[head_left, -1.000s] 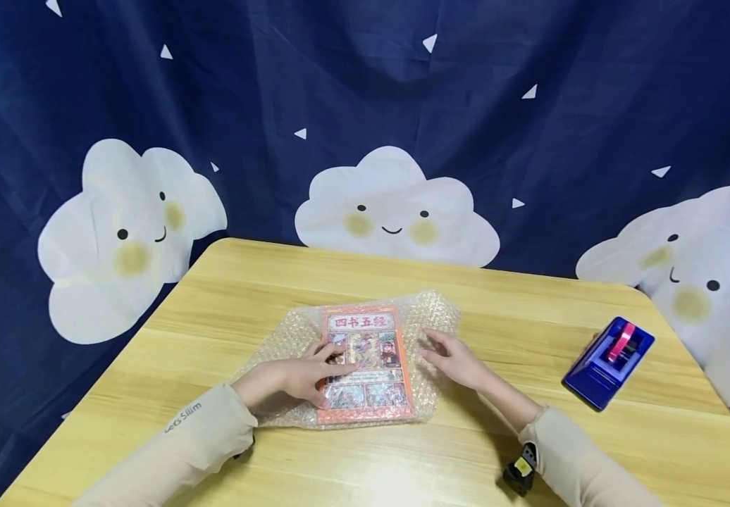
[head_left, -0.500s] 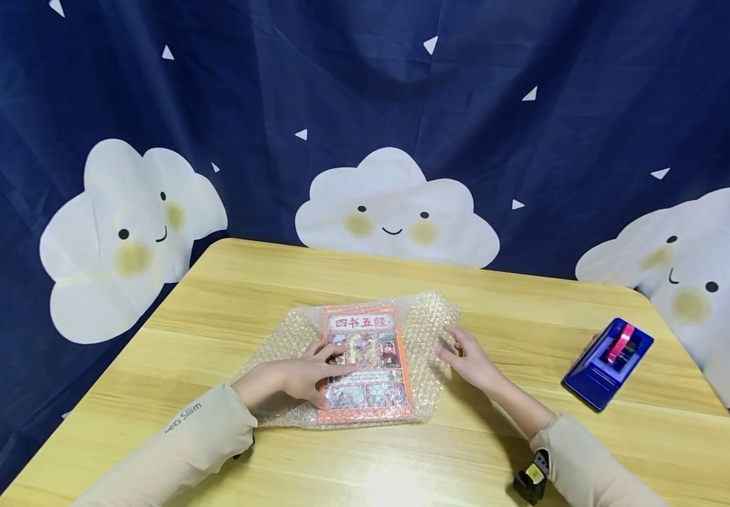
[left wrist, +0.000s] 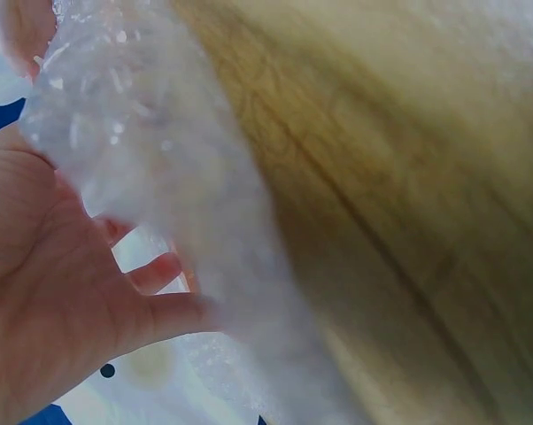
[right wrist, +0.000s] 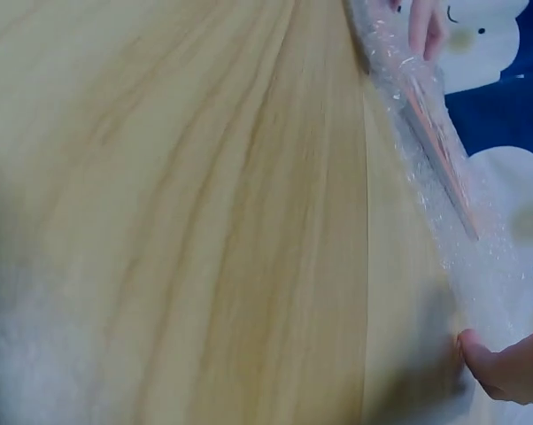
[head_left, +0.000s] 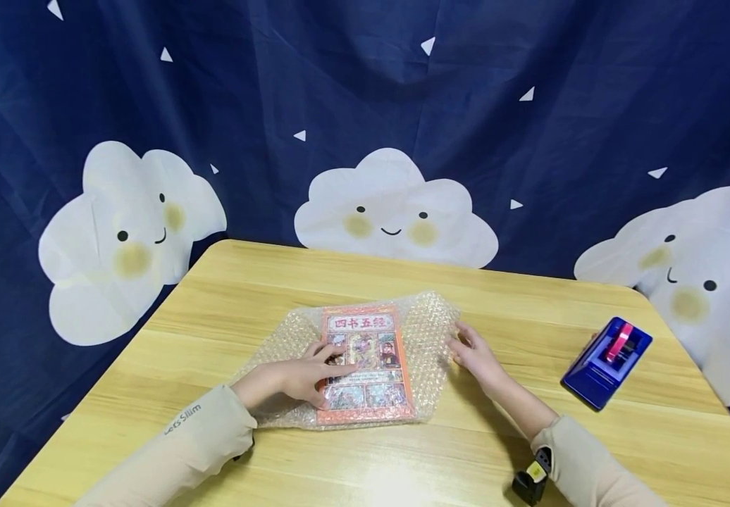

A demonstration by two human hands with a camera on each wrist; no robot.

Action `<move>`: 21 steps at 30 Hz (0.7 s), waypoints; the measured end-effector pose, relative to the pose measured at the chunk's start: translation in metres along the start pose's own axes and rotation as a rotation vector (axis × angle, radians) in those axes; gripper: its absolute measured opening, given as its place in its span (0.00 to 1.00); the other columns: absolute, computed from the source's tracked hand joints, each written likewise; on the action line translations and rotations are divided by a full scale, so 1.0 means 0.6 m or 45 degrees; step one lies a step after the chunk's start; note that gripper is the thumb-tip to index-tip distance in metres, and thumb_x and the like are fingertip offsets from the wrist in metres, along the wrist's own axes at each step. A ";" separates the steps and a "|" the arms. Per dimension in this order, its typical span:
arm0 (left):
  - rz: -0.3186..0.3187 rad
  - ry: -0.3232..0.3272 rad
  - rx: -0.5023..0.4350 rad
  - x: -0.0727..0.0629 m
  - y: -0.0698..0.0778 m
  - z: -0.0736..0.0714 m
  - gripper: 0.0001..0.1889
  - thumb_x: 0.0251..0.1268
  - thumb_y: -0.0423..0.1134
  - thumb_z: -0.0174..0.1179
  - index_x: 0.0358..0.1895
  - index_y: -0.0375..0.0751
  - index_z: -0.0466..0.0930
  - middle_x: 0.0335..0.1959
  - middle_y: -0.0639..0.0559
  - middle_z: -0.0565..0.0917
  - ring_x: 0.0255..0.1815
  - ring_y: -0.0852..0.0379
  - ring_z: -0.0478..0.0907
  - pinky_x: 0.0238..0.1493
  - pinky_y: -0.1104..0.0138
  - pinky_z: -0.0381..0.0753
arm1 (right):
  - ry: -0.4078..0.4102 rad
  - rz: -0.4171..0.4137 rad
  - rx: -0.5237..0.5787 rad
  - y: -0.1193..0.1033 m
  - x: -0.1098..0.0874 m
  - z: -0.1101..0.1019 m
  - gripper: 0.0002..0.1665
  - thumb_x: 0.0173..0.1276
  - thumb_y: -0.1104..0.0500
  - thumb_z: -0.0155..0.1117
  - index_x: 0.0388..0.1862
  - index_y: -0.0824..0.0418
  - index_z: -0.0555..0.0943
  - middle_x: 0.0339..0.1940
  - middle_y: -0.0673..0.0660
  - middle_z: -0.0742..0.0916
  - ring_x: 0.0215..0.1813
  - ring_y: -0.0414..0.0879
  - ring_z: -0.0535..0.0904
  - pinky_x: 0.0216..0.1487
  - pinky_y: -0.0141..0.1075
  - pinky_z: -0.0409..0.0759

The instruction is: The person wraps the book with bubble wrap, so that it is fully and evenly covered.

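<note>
An orange picture book [head_left: 365,387] with Chinese characters on its cover lies face up, wrapped in clear bubble wrap [head_left: 431,338] that reaches past it on both sides. My left hand [head_left: 304,377] rests on the book's left half with its fingers spread. At the wrap's right edge, my right hand [head_left: 475,355] pinches the film between thumb and fingers. The right wrist view has the thumb [right wrist: 483,359] at the edge of the wrap. In the left wrist view, the bubble wrap [left wrist: 160,150] partly hides the fingers of the left hand [left wrist: 72,274].
A blue tape dispenser [head_left: 606,362] with a pink-red roll stands on the right side of the wooden table [head_left: 181,310]. Behind the table hangs a dark blue curtain [head_left: 244,70] with white clouds and small triangles.
My right hand has moved right across the bubble wrap to its outer edge, and its fingers have closed there. The left hand and the book have stayed in place.
</note>
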State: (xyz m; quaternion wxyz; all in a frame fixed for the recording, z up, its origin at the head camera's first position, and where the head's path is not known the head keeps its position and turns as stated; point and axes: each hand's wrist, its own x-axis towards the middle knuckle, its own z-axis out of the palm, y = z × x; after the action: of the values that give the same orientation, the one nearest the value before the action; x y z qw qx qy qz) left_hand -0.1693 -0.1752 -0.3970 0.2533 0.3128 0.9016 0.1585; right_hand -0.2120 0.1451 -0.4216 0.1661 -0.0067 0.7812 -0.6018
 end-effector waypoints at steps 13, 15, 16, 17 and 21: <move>0.007 0.003 -0.020 -0.001 -0.002 0.001 0.39 0.55 0.41 0.63 0.70 0.50 0.55 0.72 0.40 0.43 0.69 0.31 0.31 0.62 0.41 0.54 | 0.022 0.136 0.623 -0.010 0.007 0.003 0.31 0.74 0.64 0.31 0.71 0.71 0.37 0.56 0.65 0.70 0.43 0.38 0.75 0.46 0.22 0.75; 0.005 0.003 -0.022 -0.001 -0.003 0.001 0.39 0.55 0.41 0.63 0.70 0.50 0.55 0.72 0.40 0.43 0.69 0.32 0.31 0.62 0.41 0.54 | -0.025 0.154 0.692 -0.008 0.013 0.006 0.31 0.73 0.68 0.31 0.70 0.72 0.38 0.47 0.58 0.75 0.35 0.34 0.76 0.43 0.21 0.75; 0.006 0.004 -0.023 -0.001 -0.003 0.001 0.39 0.55 0.41 0.63 0.70 0.50 0.55 0.72 0.40 0.43 0.69 0.32 0.31 0.62 0.41 0.54 | -0.052 0.157 0.697 -0.007 0.016 0.007 0.31 0.72 0.70 0.32 0.70 0.73 0.39 0.44 0.55 0.76 0.33 0.34 0.76 0.43 0.21 0.76; 0.005 0.003 -0.023 0.000 -0.003 0.001 0.39 0.55 0.41 0.63 0.70 0.50 0.55 0.72 0.40 0.43 0.70 0.32 0.31 0.62 0.41 0.54 | -0.088 0.157 0.675 -0.006 0.019 0.009 0.32 0.70 0.72 0.33 0.71 0.72 0.39 0.42 0.54 0.76 0.33 0.34 0.76 0.42 0.21 0.76; -0.001 -0.001 -0.027 0.000 -0.003 0.000 0.39 0.55 0.41 0.63 0.70 0.51 0.55 0.72 0.41 0.43 0.70 0.33 0.31 0.62 0.42 0.54 | -0.220 0.051 0.345 0.000 0.029 0.019 0.39 0.62 0.76 0.39 0.72 0.68 0.43 0.48 0.64 0.77 0.31 0.37 0.74 0.34 0.25 0.76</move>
State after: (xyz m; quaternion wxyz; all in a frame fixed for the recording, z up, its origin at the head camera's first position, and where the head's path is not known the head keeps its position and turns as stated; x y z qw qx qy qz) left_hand -0.1700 -0.1766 -0.3976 0.2571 0.3099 0.8998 0.1680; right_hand -0.2256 0.1307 -0.4284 0.2441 -0.0205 0.6756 -0.6953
